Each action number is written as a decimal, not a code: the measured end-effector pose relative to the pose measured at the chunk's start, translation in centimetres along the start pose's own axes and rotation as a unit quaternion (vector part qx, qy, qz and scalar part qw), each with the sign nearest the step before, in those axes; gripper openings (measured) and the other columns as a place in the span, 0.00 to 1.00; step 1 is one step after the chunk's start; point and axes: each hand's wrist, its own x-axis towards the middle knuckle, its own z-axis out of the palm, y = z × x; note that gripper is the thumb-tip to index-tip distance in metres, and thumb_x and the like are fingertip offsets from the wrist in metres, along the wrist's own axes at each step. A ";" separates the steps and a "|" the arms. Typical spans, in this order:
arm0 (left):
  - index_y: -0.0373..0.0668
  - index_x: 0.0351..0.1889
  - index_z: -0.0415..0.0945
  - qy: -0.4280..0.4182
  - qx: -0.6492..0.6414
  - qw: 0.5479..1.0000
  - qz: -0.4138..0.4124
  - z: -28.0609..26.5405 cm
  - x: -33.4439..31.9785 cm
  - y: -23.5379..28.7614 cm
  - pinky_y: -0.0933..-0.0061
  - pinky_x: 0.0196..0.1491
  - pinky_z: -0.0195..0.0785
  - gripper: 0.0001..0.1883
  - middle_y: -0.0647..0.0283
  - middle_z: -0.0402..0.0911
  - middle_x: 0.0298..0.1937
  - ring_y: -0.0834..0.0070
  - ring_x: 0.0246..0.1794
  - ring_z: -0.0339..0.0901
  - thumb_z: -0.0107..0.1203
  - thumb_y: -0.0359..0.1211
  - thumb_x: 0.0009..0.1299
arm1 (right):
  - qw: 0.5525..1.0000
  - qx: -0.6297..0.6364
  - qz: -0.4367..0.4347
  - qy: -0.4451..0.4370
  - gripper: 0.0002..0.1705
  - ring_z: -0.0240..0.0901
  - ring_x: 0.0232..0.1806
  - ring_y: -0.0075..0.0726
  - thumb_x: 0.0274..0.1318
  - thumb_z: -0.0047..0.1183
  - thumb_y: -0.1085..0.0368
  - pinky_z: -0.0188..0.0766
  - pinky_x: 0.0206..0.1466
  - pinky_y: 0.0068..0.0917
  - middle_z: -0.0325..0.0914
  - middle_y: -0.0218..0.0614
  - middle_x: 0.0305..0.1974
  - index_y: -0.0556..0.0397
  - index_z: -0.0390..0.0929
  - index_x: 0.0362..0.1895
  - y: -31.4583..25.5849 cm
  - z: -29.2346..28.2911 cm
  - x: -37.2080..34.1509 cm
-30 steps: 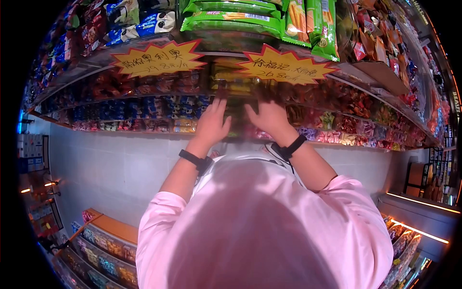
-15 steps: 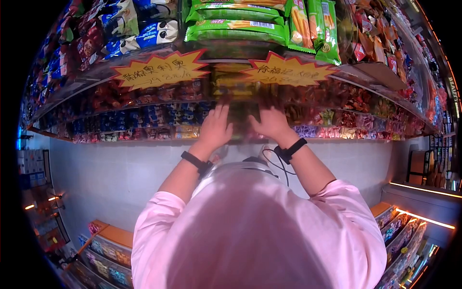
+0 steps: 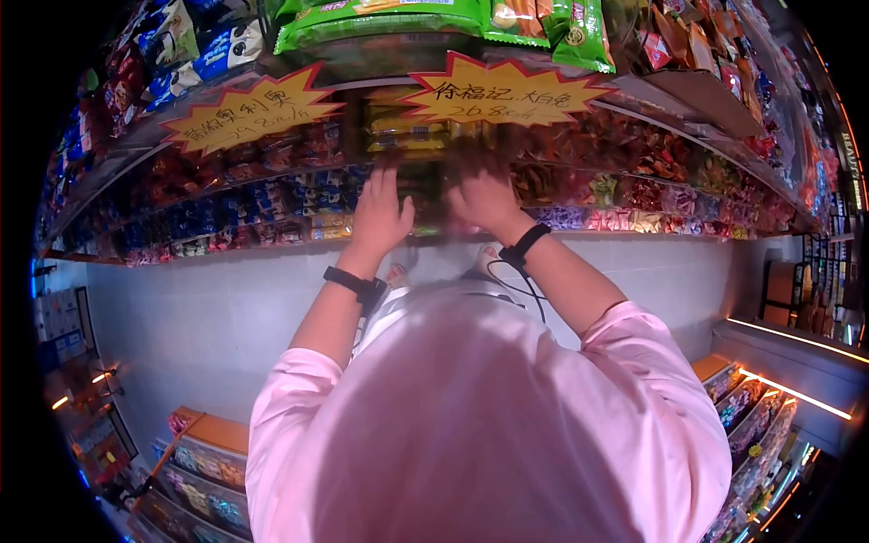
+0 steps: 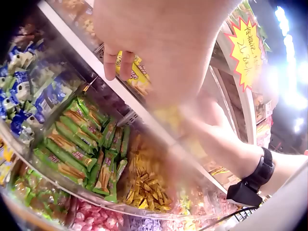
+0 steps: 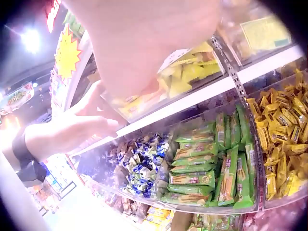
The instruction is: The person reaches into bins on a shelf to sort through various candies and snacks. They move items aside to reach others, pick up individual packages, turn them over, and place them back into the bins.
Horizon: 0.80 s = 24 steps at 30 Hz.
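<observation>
My left hand (image 3: 380, 213) reaches into the middle shelf with straight fingers, close to a row of yellow packets (image 3: 407, 134). In the left wrist view its fingers (image 4: 110, 65) hang over the white shelf edge beside a yellow packet (image 4: 138, 79). To its right, my right hand (image 3: 489, 199) reaches toward the same bin; its fingers are motion-blurred and its fingertips lost in shadow. In the right wrist view the right hand (image 5: 139, 48) covers part of the yellow packets (image 5: 187, 72); I cannot tell whether it holds one.
Two star-shaped price signs (image 3: 253, 110) (image 3: 507, 90) hang from the upper shelf edge above the hands. Green snack packs (image 3: 380, 23) lie on top. Below are bins of green packs (image 5: 192, 163) and gold-wrapped sweets (image 5: 284, 134). Clear dividers and curved fronts bound the bins.
The head view has shifted, so signs and shelves sit further left and higher. The right hand has moved slightly closer to the left hand, its fingers blurred. Both hands stay at the yellow packets.
</observation>
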 end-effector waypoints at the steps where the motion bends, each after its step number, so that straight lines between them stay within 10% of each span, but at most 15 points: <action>1: 0.35 0.75 0.61 0.006 -0.008 1.000 -0.004 0.1 0.0 0.1 0.47 0.67 0.72 0.36 0.40 0.63 0.78 0.40 0.67 0.71 0.60 0.34 0.69 | 1.000 0.002 -0.007 0.013 0.38 0.71 0.64 0.56 0.51 0.57 0.59 0.64 0.72 0.53 0.76 0.48 0.63 0.51 0.73 0.70 0.0 -0.1 0.0; 10: 0.42 0.79 0.61 -0.015 -0.075 0.997 -0.004 -0.5 0.3 -1.3 0.49 0.74 0.65 0.37 0.42 0.63 0.78 0.38 0.75 0.65 0.62 0.35 0.72 | 0.996 0.086 0.009 -0.009 0.45 0.68 0.67 0.64 0.56 0.54 0.63 0.60 0.76 0.56 0.74 0.58 0.65 0.52 0.61 0.81 1.0 -0.4 -0.3; 13: 0.42 0.79 0.61 -0.016 -0.108 0.994 0.011 -1.0 0.4 -1.3 0.50 0.75 0.64 0.37 0.43 0.64 0.78 0.39 0.76 0.65 0.63 0.39 0.73 | 0.994 0.093 0.001 0.048 0.36 0.74 0.62 0.64 0.58 0.54 0.62 0.65 0.71 0.56 0.78 0.59 0.59 0.56 0.71 0.72 -0.4 -1.6 0.4; 19: 0.42 0.80 0.61 -0.040 -0.172 0.984 0.037 -2.2 0.7 -1.3 0.53 0.77 0.62 0.39 0.44 0.64 0.79 0.43 0.78 0.64 0.62 0.45 0.75 | 0.975 -0.098 0.136 -0.146 0.19 0.82 0.50 0.62 0.59 0.58 0.58 0.73 0.59 0.56 0.85 0.53 0.48 0.54 0.84 0.50 -1.8 -5.5 8.4; 24: 0.41 0.80 0.62 -0.075 -0.197 0.976 0.057 -2.7 0.8 -2.6 0.53 0.77 0.60 0.38 0.45 0.63 0.79 0.44 0.78 0.63 0.60 0.47 0.77 | 0.988 -0.080 0.108 -0.080 0.20 0.80 0.60 0.58 0.67 0.52 0.56 0.73 0.63 0.52 0.84 0.49 0.55 0.50 0.83 0.57 2.8 -1.0 10.4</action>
